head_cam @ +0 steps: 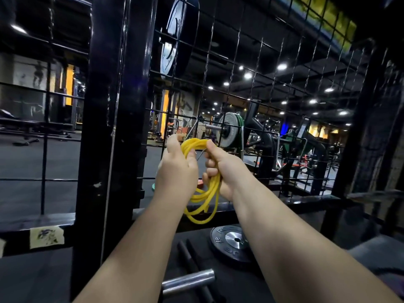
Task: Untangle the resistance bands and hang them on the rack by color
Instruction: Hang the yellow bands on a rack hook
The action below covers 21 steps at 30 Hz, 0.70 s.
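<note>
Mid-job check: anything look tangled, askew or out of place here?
The yellow resistance band is a tangled bunch of loops gripped by the left hand and right hand, not hung. Below, a weight plate lies flat beside a steel bar end.

A: Item one?
B: Yellow rubber-tube resistance band (194, 143), gathered into several loose coils. Centre of the frame, not on the rack.

A: Pose?
B: The top of the bundle runs roughly level between the left hand (177, 167) and the right hand (225, 169), and both grip it. The rest passes through the right fist and hangs below in slack loops that cross one another.

A: Item two?
B: Black wire-grid rack panel (251, 84), upright, spanning centre to upper right, behind the band. Contact with the band: cannot tell.
</note>
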Motion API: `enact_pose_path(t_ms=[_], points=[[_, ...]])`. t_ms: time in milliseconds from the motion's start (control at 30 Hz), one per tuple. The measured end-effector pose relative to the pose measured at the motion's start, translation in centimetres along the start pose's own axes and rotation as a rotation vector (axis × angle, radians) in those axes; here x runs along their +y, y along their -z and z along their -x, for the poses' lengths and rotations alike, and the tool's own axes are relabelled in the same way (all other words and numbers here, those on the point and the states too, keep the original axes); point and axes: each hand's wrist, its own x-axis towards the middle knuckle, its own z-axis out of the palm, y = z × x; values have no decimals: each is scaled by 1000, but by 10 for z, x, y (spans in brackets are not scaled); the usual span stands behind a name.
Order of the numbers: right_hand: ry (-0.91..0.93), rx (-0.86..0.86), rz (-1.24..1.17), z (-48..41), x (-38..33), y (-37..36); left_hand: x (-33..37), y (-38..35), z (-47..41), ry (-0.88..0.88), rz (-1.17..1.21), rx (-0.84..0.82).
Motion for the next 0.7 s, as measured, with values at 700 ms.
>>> enact_pose_path(t_ms=[700], points=[[-69, -243, -56, 19, 36, 29, -21, 11, 31, 224, 530, -247]])
